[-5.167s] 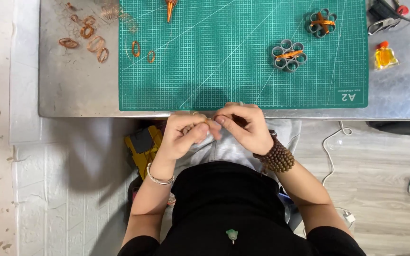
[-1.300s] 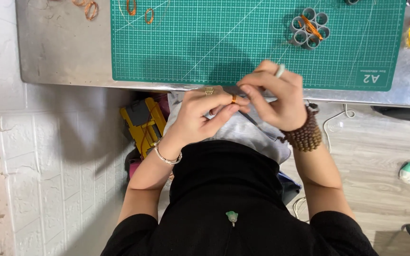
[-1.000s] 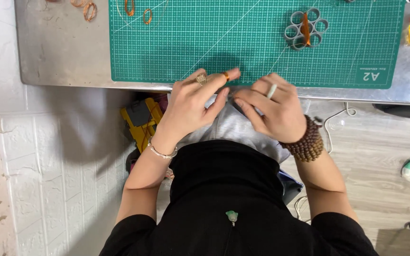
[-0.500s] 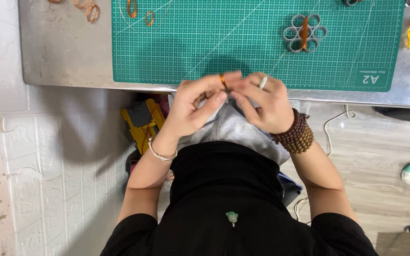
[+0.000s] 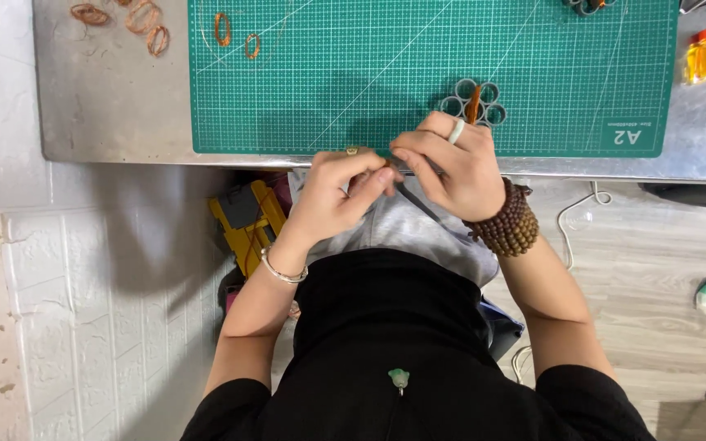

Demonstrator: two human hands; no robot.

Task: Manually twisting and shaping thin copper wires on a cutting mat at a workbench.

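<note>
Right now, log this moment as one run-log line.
left hand: pinching small piece | right hand: working same piece, thin dark tool | over: cutting mat edge | nearby: paper flower

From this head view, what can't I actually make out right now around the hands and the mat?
- What the left hand and right hand pinch: hidden by the fingers.
- Dark thin tool under the right hand: upper end covered.
- Grey ring flower: lower part behind the right hand.
- Item at the top edge: cut off.

A small orange-brown strip (image 5: 389, 166), mostly hidden, sits pinched at the cutting mat's near edge.
</note>
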